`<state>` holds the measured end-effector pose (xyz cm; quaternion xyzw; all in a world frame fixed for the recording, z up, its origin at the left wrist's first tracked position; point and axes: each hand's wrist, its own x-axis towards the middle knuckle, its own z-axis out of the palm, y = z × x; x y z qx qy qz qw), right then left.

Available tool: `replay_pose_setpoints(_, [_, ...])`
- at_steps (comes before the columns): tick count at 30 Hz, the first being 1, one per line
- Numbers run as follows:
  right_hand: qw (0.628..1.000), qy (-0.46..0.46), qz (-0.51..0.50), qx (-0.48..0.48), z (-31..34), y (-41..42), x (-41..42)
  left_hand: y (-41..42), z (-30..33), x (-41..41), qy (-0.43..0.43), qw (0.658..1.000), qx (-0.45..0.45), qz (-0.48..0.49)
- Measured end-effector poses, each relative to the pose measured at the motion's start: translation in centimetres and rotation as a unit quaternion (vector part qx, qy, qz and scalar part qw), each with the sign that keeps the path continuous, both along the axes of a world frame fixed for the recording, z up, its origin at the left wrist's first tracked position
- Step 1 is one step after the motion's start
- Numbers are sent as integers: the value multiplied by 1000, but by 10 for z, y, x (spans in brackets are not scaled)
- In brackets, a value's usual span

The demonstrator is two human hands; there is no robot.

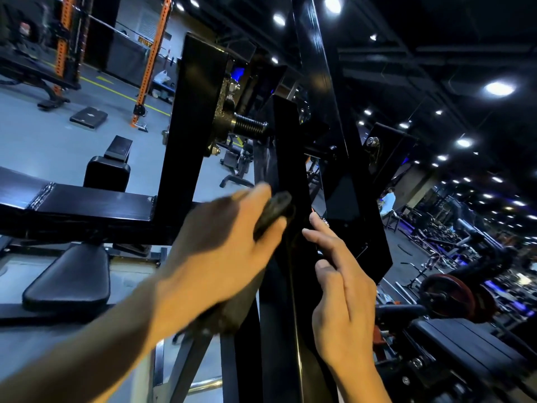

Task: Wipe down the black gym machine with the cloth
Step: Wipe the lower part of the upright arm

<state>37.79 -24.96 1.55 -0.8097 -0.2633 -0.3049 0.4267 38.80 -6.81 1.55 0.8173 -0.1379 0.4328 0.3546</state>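
there, cloth (271, 212) under left hand (220, 248)

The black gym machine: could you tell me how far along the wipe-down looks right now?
Mid-job. The left hand presses a dark cloth against the machine's black upright; the right hand rests on it. Nothing shows which parts are finished; the horizontal bar may remain.

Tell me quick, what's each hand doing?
Left hand: holding the dark cloth.
Right hand: open, fingers straight on the black machine.
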Motion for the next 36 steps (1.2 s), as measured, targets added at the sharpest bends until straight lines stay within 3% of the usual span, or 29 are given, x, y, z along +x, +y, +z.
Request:
replay_pose_setpoints(5, [1000, -5, -3, -7, 0, 0, -1, 5, 39, 32, -59, 992, 50, 103])
replay_pose_setpoints(10, [1000, -10, 1, -19, 0, -2, -1, -19, -4, -16, -104, 992, 50, 49])
replay_pose_setpoints(12, [1000, -12, -1, -17, -2, -4, 0, -23, -11, -22, -76, 996, 42, 33])
replay_pose_setpoints(15, [1000, 0, -10, -15, -6, -6, 2, -18, 16, -3, -63, 993, 49, 92])
replay_pose_setpoints(19, [1000, 8, -2, -26, -8, -8, 4, -5, 53, 36, 7, 991, -21, 134])
replay_pose_setpoints(23, [999, -9, 9, -41, -7, -11, 6, -24, 19, -2, -25, 992, 6, 123])
replay_pose_setpoints(26, [999, -13, 8, -51, -9, -13, 7, -34, -9, -29, 5, 996, -11, 85])
replay_pose_setpoints(36, [995, -23, -1, -98, -6, -16, 2, -35, -32, -37, 21, 997, -57, 51])
